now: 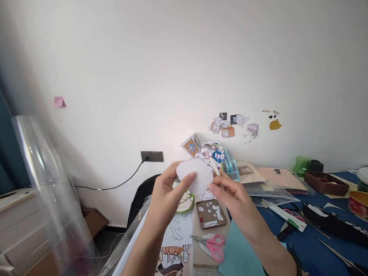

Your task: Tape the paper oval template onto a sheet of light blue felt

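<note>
My left hand (166, 195) and my right hand (230, 195) are raised above the table and together hold a white rounded paper cutout (197, 174). The left thumb presses on its front and the left fingers curl behind its left edge. My right hand pinches its lower right edge. Below the hands lie pink-handled scissors (212, 245), a brown tray (211, 213) with small cutouts, a green dish (185, 203) of paper pieces and a printed sheet (176, 230) with a ghost drawing.
A clear plastic roll (48, 184) stands at the left. The blue table (316, 245) carries plastic sleeves, a ruler, a brown box (326, 183), a green cup (301, 165) and a tin. Stickers (227, 128) dot the wall; a cable runs from a socket (151, 156).
</note>
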